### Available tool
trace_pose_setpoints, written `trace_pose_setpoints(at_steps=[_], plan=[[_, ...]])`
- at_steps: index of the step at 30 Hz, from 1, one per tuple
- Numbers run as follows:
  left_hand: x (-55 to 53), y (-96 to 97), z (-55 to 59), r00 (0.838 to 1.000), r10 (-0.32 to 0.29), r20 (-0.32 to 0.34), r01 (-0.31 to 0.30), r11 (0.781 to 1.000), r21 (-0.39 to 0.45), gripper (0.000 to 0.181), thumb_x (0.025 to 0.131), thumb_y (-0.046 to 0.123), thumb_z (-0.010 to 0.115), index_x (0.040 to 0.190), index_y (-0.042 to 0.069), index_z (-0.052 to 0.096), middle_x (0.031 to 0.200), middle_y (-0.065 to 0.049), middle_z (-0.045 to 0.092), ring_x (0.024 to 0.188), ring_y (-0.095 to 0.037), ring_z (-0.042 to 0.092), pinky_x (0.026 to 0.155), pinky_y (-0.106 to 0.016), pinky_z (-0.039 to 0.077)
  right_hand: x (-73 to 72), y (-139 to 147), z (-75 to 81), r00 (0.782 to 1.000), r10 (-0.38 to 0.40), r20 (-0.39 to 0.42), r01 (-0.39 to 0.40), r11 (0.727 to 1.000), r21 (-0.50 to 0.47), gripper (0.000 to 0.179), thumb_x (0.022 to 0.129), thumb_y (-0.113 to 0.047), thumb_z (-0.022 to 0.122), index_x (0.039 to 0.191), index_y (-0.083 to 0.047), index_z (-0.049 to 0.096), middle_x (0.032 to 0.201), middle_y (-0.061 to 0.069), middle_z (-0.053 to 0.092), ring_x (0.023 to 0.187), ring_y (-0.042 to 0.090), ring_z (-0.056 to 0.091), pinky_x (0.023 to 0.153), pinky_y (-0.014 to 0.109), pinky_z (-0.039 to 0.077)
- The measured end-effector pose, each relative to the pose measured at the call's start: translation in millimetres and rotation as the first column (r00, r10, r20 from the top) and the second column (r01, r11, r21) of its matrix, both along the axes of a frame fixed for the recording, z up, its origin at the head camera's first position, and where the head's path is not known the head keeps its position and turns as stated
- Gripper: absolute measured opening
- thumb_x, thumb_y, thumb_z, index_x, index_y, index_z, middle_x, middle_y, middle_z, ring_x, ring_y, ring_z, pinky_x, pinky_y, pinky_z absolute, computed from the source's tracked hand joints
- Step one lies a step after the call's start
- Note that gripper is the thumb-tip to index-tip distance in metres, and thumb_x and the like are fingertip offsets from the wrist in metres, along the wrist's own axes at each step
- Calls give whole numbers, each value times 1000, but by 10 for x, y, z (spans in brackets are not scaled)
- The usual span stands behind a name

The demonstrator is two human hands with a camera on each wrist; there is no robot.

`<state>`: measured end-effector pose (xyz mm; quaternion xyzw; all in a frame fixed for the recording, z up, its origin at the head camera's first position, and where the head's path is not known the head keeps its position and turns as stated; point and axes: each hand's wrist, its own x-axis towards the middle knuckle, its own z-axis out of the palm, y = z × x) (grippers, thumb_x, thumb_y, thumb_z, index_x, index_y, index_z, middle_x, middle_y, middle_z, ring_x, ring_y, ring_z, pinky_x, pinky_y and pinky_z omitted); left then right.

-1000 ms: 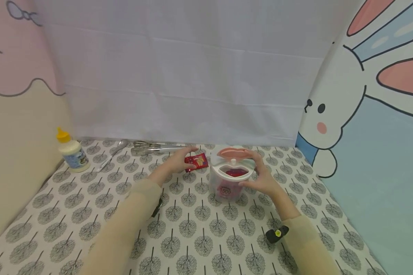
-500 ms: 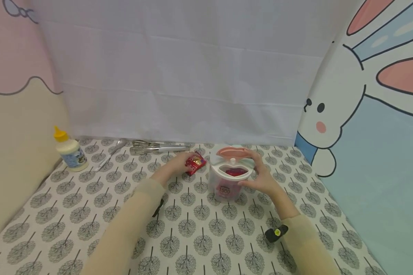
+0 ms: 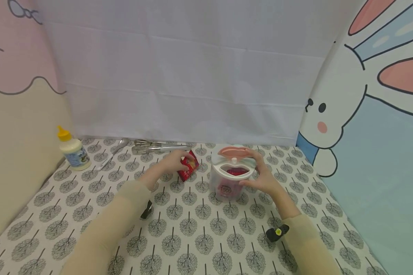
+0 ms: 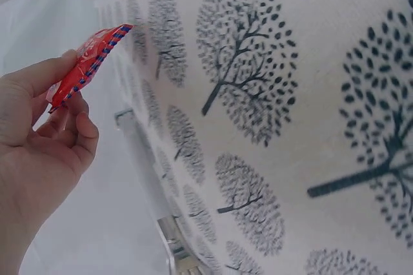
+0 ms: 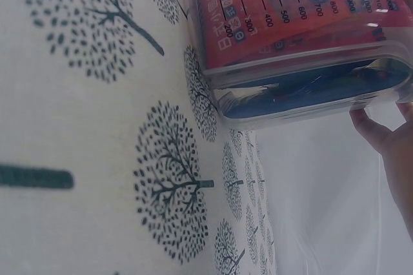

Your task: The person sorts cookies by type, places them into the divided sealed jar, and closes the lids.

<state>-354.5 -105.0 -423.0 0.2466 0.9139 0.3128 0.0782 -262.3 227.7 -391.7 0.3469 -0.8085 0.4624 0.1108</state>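
My left hand (image 3: 174,161) pinches a small red packet (image 3: 190,166) between thumb and fingers, left of the container. In the left wrist view the packet (image 4: 90,62) is tilted, its striped blue-and-red edge facing the camera. A clear plastic storage container (image 3: 227,189) with measuring marks stands on the table; its pink flap (image 3: 234,152) is raised, and red contents show through the opening. My right hand (image 3: 264,178) grips the container's right side near the top. Red printed packaging (image 5: 284,4) is visible through its wall in the right wrist view.
At the back lie a whisk and tongs (image 3: 155,149), side by side, with a spoon (image 3: 113,153) to their left. A bottle (image 3: 76,154) with a yellow nozzle cap stands at the far left. White fabric (image 3: 179,76) hangs behind the tree-patterned tablecloth (image 3: 192,236).
The left hand has taken hold of the red packet, turned it and drawn it slightly left and nearer. The right hand keeps its grip on the container, which stays in place.
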Motion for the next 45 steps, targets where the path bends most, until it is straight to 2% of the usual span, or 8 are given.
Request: trace_pose_setpoints(at_steps=[7,14,19,26,30,35,42,45], plan=[[144,-84,311,996,2,-87,0,1000,27,30,87,14,68,117,12,65,119,-8,60,95,-23,59,70,-28,55,15,-7,11,1000,-12,5,12,1000,-5,102,59,7,80,142,-2,20,145,28,23,126,47,35,101,66,31],[401,-109,782,991,-8,-130,26,991,132,26,89,9,63,114,15,64,116,-4,59,93,-24,60,68,-29,55,17,-10,28,1000,-12,4,12,1000,-6,102,59,6,80,142,-2,21,145,27,24,124,45,37,100,64,34],[585,-50,1043,976,-23,-218,63,982,180,31,88,7,64,117,18,63,108,0,57,98,-23,61,74,-30,56,15,-5,18,1000,-20,1,20,1000,-2,101,59,8,79,141,-1,21,145,28,24,124,45,37,100,63,35],[815,166,1261,949,2,-314,102,944,315,34,85,5,68,116,18,64,103,1,55,89,-15,65,72,-23,56,24,-13,22,1000,-18,7,18,1000,-10,101,59,8,79,141,-1,21,146,29,23,123,45,37,100,63,34],[876,352,1286,922,-2,-386,168,902,397,34,81,4,72,114,13,66,101,0,57,87,-13,63,71,-20,56,24,-19,19,999,-16,30,17,1000,-17,101,61,8,79,142,-2,20,147,27,22,125,47,35,101,66,31],[850,601,1173,891,-31,-454,251,865,434,34,79,2,73,112,9,66,107,-2,58,91,-13,59,70,-19,55,15,-9,5,999,-7,41,8,1000,-21,102,63,7,80,144,-4,19,146,26,23,130,41,33,104,65,27],[766,890,930,844,-57,-533,320,851,417,32,80,2,73,110,8,66,107,-2,58,90,-12,58,70,-16,54,-7,3,-5,1000,9,26,-9,1000,-27,101,63,6,81,143,-4,20,141,22,31,129,18,35,105,64,27],[753,958,832,853,-78,-516,327,851,412,32,80,1,73,110,8,65,108,-3,57,89,-13,58,70,-15,54,-1,3,-11,999,-5,36,6,1000,-22,100,63,6,80,142,-3,21,139,24,30,128,30,34,104,66,27]])
